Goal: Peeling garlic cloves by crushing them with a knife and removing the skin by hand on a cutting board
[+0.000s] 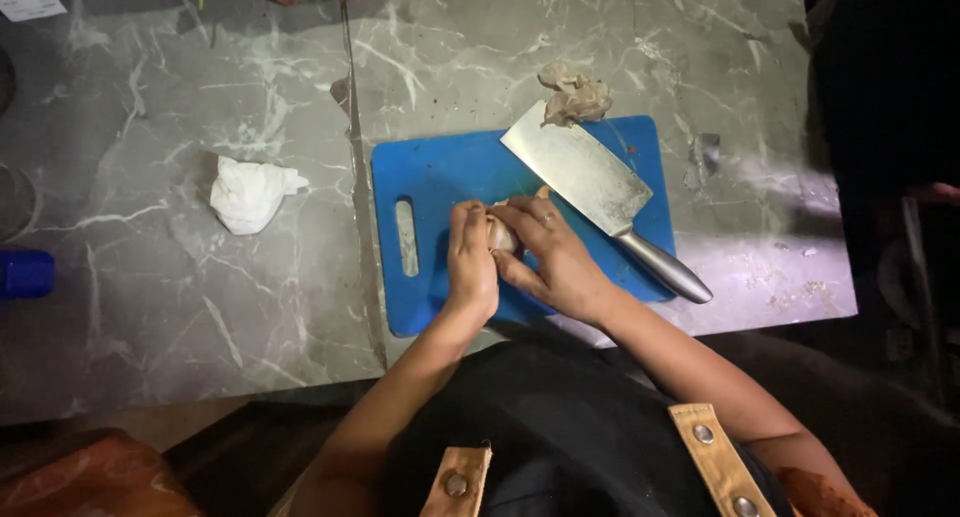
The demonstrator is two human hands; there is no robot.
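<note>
Over a blue cutting board, my left hand and my right hand together hold a small pale bulb, probably an onion or garlic. Fingers of both hands wrap around it, so most of it is hidden. A ring shows on my right hand. A broad steel cleaver lies flat on the board just right of my hands, handle pointing to the near right. A heap of papery peels sits at the board's far edge by the blade tip.
The board lies on a grey marble-patterned counter. A crumpled white tissue rests to the left. A blue object sits at the left edge. The counter's near edge runs just below the board.
</note>
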